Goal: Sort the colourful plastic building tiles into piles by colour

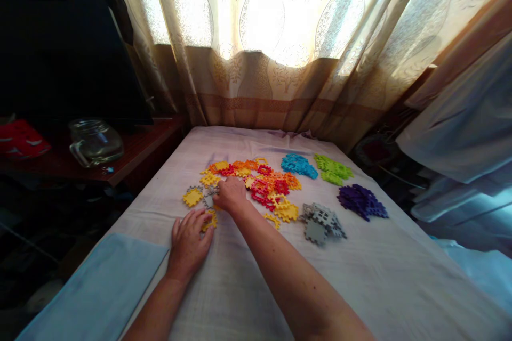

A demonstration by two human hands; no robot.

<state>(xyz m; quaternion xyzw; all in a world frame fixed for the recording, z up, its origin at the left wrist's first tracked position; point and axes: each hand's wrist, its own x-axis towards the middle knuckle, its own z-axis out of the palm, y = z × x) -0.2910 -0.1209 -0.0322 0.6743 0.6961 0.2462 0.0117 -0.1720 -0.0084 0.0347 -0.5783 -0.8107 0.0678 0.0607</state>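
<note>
My right hand (231, 194) reaches to the left edge of a mixed pile, its fingers curled closed at a grey toothed plastic tile (209, 198). The fingertips are partly hidden. Lying open on the cloth, my left hand (189, 245) has its fingertips beside and touching a yellow toothed tile (210, 219). Another yellow tile (192, 196) rests over a grey one, left of my right hand. Beyond and to the right spreads the pile of red tiles (262, 195), orange tiles (294, 181) and yellow tiles (286, 210), overlapping one another.
Sorted heaps lie to the right: blue tiles (298, 165), green tiles (333, 169), purple tiles (362, 202) and grey tiles (321, 222). A light blue cloth (104, 282) covers the near left corner. On a side table stands a glass jug (96, 141). Curtains (256, 85) hang behind.
</note>
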